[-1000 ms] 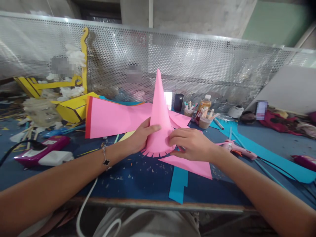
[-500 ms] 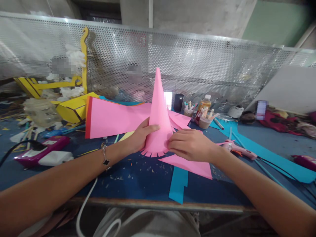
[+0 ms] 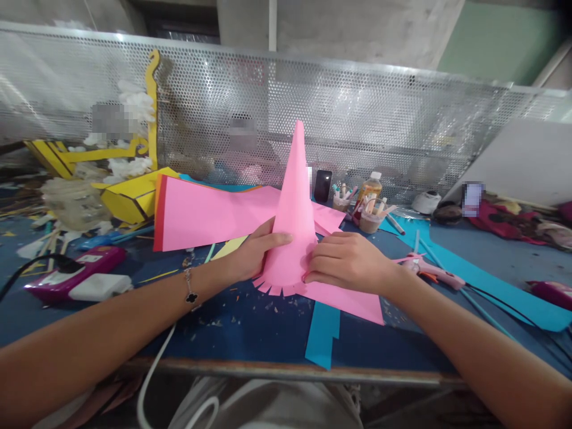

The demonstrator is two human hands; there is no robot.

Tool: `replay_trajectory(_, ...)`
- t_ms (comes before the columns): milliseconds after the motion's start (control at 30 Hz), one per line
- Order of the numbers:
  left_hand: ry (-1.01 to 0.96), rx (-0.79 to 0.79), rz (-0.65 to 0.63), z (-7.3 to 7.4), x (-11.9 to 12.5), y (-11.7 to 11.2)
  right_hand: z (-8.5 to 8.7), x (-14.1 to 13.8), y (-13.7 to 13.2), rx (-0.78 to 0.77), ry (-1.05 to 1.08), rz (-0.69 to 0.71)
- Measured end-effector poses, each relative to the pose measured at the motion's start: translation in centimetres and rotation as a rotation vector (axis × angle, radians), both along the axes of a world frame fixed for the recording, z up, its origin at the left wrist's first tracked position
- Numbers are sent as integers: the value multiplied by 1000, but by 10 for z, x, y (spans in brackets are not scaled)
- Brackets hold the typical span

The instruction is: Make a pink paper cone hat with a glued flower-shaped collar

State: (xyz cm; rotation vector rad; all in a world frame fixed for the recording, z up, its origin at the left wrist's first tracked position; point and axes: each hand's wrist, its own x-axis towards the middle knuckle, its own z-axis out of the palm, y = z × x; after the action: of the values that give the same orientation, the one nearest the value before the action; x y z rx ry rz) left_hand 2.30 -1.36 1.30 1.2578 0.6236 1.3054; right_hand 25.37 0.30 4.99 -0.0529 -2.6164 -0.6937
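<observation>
A tall pink paper cone (image 3: pixel 295 202) stands upright on the blue table (image 3: pixel 250 325), its bottom edge cut into a fringe of small tabs. My left hand (image 3: pixel 254 250) wraps round the cone's lower left side, thumb on its front. My right hand (image 3: pixel 348 262) presses curled fingers against the cone's lower right side, above a flat pink paper piece (image 3: pixel 353 301) lying under it.
Large pink sheets (image 3: pixel 210 214) lie behind the cone. A pink glue gun (image 3: pixel 431 274) rests at the right, blue paper strips (image 3: pixel 324 330) near the front edge. Cups of sticks and a bottle (image 3: pixel 370 190) stand at the back. A magenta device (image 3: pixel 75 274) and yellow cardboard pieces (image 3: pixel 129 193) sit left.
The cone has shifted a little to the right and stands more upright. My right hand has slid slightly lower against its base; my left hand keeps its hold.
</observation>
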Motion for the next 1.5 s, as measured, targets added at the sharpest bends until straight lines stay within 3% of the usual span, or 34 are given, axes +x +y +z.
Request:
replay_trajectory(200,-10,-8,-39,4,2,-3,0,0,-1,-16,41,22)
replay_trajectory(400,-117,7,-99,9,2,1,1,1,0,-167,124,39)
replay_trajectory(567,-182,-16,-72,9,1,2,0,4,4,-149,138,-6)
replay_trajectory(833,-28,18,103,2,0,4,0,6,6,-150,114,25)
replay_trajectory(1033,53,85,15,4,1,1,0,4,6,-278,87,36)
replay_trajectory(1500,119,93,53,2,0,-3,-2,1,7,-200,55,6)
